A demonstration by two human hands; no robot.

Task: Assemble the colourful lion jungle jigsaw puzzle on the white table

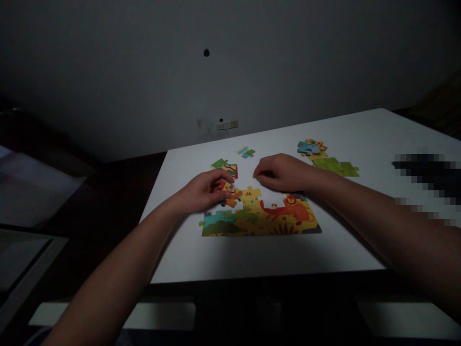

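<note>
A partly joined colourful jigsaw (266, 216) with a red lion and green plants lies on the white table (252, 259). My left hand (203, 192) rests at its upper left corner, fingers curled on an orange and red puzzle piece (230, 193). My right hand (283, 172) lies just above the jigsaw's top edge, fingers curled down against the table; what they hold, if anything, is hidden. A green and red group of pieces (226, 167) sits just beyond my left fingertips.
Loose pieces lie further back: a small blue-green one (246, 152), a blue and orange cluster (311, 148) and green pieces (336, 166). A blurred dark patch (425, 175) covers the table's right side. A wall with a socket (226, 125) stands behind. The room is dim.
</note>
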